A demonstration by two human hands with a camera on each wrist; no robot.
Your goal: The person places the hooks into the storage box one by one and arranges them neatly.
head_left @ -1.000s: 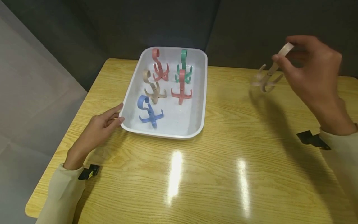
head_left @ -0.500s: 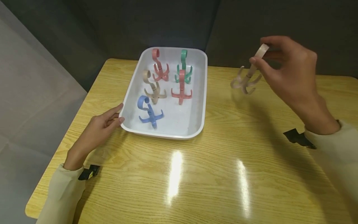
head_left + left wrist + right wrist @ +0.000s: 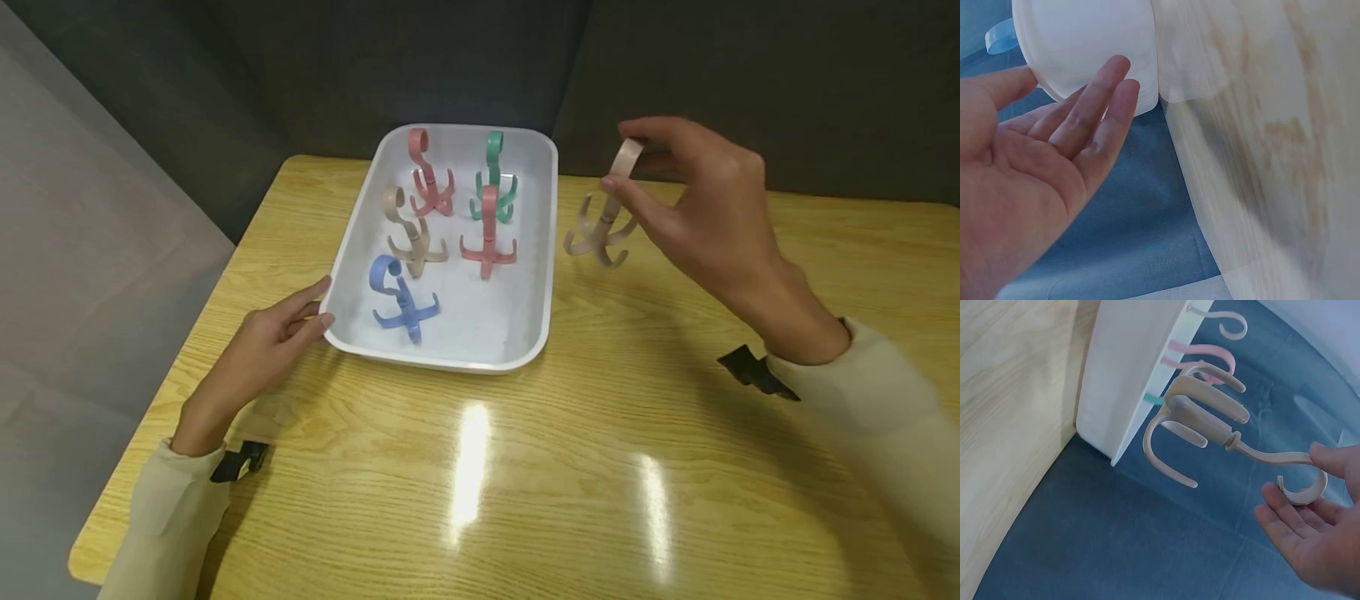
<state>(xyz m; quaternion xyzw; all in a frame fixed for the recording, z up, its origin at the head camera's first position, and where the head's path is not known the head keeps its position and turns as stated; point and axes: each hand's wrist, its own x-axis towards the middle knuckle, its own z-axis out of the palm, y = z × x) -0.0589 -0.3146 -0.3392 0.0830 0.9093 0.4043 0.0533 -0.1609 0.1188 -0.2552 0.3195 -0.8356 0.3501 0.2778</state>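
A white tray [image 3: 546, 325] stands on the table with several multi-armed hooks in it: a blue hook [image 3: 407, 310], a beige hook [image 3: 417, 250], two pink hooks [image 3: 487, 243] and a green hook [image 3: 494, 187]. My left hand [image 3: 258, 346] touches the tray's near left corner, fingers fairly straight against the outer wall in the left wrist view. Above the table, just right of the tray, my right hand [image 3: 712, 217] pinches another beige hook [image 3: 1200, 419] by its curled top. That hook tilts, its prongs lower and toward the tray.
The wooden table [image 3: 600, 483] extends toward me and to the right, with bright reflections near the front. A dark cloth backdrop [image 3: 712, 67] rises behind it. Grey fabric [image 3: 90, 292] lies beyond the table's left edge.
My right hand has carried the beige hook leftward, from the far right to beside the tray's right rim, and slightly lower. The left hand and the hooks in the tray have stayed put.
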